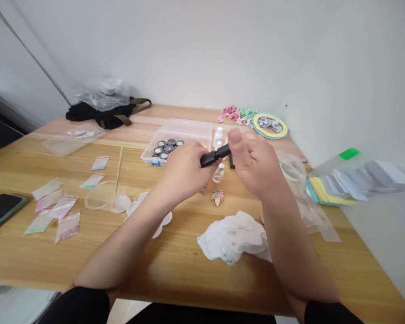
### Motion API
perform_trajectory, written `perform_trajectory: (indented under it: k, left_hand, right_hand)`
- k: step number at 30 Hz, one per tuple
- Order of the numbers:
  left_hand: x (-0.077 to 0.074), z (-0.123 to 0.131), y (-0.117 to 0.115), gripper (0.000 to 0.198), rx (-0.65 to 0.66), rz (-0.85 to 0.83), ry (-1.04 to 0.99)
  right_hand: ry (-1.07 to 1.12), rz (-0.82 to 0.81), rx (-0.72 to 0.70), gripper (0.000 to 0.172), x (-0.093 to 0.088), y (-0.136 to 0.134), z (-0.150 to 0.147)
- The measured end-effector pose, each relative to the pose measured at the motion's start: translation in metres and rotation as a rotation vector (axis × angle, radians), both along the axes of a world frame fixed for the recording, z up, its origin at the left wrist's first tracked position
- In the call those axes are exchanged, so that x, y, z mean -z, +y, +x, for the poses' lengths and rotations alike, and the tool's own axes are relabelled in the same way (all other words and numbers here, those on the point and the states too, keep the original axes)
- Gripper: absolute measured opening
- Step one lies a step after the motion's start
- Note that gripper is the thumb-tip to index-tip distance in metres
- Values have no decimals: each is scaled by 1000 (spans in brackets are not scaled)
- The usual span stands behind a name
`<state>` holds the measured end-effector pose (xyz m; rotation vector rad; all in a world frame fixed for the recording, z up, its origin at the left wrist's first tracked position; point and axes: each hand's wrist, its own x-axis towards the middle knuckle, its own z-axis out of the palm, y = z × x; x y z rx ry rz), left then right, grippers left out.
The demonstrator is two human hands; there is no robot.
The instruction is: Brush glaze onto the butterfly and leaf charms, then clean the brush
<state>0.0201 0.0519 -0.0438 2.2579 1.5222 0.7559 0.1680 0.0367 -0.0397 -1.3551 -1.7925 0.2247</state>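
A slim black penlight-like cylinder [212,158] is held in the air above the middle of the table, tilted up to the right. My left hand [185,168] is closed around its lower left part. At its upper right end is my right hand [254,159], closed with the thumb pressed over that end. Below my hands lies a small leaf-shaped ornament [218,197] in pink, yellow and green. Just behind it stands a small clear bottle [218,173] with a white cap. Partly hidden by my right hand is a dark flat item [231,161].
A clear plastic box [192,128] holds several small round pots [168,147]. Left are powder sachets [67,225], a clear cup [103,195] with a stick, and a phone [3,211]. White crumpled tissue [234,236] lies in front; folded papers [351,182] stand at the right.
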Motion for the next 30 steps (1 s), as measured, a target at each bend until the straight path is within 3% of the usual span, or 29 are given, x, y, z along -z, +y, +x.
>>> perform_trajectory:
  k: [5, 8, 11, 13, 18, 21, 25, 28, 30]
  left_hand:
    - [-1, -3, -2, 29, 72, -125, -39]
    - [-1, -8, 1, 27, 267, -362, -159]
    - [-2, -12, 4, 28, 458, -524, -205]
    - [-3, -12, 3, 27, 514, -571, -234]
    - [-3, -9, -3, 23, 503, -607, -323]
    - [-4, -12, -4, 20, 491, -543, -337]
    - [-8, -21, -2, 27, 446, -410, -290]
    - [-13, -25, -1, 27, 428, -425, -284]
    - [-14, -23, 0, 25, 487, -487, -305]
  right_hand:
    - [-57, 37, -91, 65, -5, -2, 4]
    - [-44, -32, -261, 61, -10, -2, 12]
    - [-34, -170, -488, 41, -15, -6, 23]
    - [-28, -229, -541, 46, -17, -11, 27]
    - [17, -79, -258, 67, -14, -19, 14]
    - [83, 30, -144, 68, -9, -18, 0]
    - [82, 66, -335, 53, -7, -13, -6]
    - [120, -34, -524, 46, -7, -10, -2]
    - [185, -104, -616, 46, -6, -9, 1]
